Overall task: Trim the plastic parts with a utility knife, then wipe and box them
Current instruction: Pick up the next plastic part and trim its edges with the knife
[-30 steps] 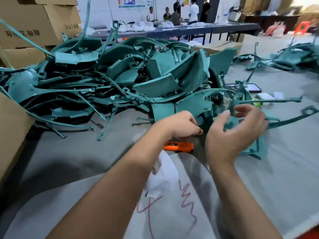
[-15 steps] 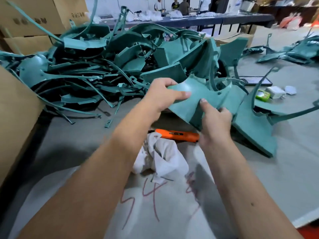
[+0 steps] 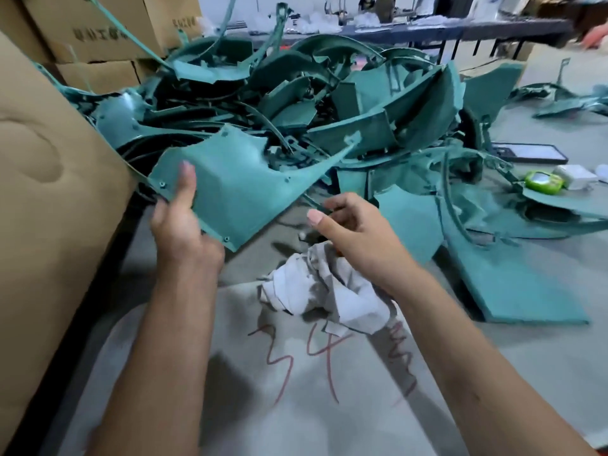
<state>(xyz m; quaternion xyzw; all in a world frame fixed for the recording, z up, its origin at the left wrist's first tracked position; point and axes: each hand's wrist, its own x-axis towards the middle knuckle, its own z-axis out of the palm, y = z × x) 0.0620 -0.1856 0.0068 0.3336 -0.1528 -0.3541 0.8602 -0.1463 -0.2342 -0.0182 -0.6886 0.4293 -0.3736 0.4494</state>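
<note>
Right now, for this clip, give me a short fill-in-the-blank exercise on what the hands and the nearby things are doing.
1. The teal plastic part is held up by the ____ hand.
2. The right hand hovers just above the crumpled ____ cloth.
3. The handwriting on the table cover is ____ in colour.

Missing words: left; white; red

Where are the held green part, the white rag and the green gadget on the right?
held green part point(image 3: 237, 179), head view, middle of its flat face
white rag point(image 3: 329, 291), head view, centre of the crumpled cloth
green gadget point(image 3: 543, 182), head view, its top face
</note>
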